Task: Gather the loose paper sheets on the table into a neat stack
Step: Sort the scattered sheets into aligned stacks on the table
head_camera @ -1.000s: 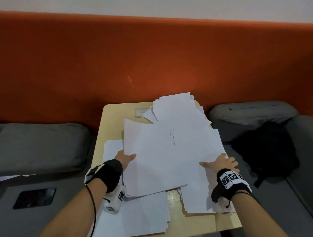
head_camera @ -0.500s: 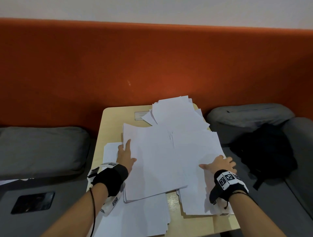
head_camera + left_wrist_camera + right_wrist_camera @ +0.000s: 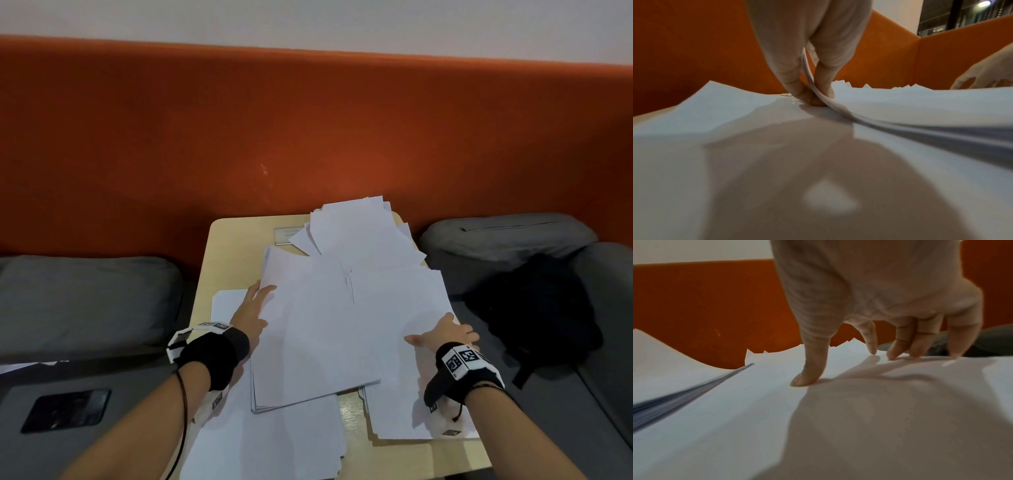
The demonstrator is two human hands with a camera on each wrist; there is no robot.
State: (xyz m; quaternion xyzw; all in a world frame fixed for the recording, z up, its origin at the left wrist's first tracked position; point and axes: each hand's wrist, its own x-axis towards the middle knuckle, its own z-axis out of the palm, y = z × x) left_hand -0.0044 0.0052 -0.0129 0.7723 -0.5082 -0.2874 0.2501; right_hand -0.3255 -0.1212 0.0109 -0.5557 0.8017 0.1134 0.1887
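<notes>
**Both hands on a spread of white sheets**

The left hand (image 3: 252, 310) sits at the left edge of the central bundle of sheets (image 3: 308, 329). In the left wrist view its thumb and fingers (image 3: 795, 84) pinch that edge, which curls up between them, while the fingertips touch a lower sheet (image 3: 740, 113) lying flat beneath.

The right hand (image 3: 445, 334) is spread, palm down, on the right-hand sheets (image 3: 400, 301). In the right wrist view its thumb (image 3: 809, 369) and fingertips press on the top sheet, fingers apart and only slightly bent, gripping nothing.

The paper covers most of the pale surface (image 3: 233, 246) between and around the two hands. The central bundle overlaps the right-hand sheets. A looser pile of fanned sheets (image 3: 359, 233) lies beyond the fingertips, at the far side. More sheets (image 3: 274, 442) lie under the left wrist, toward the person, reaching the near edge. The edges are not aligned.

Outward of the left hand are a grey cushion (image 3: 85, 301) and a dark flat phone-like object (image 3: 66, 409). Outward of the right hand lies a black bag (image 3: 534, 308) on grey seating. An orange panel (image 3: 308, 130) stands beyond the surface.
</notes>
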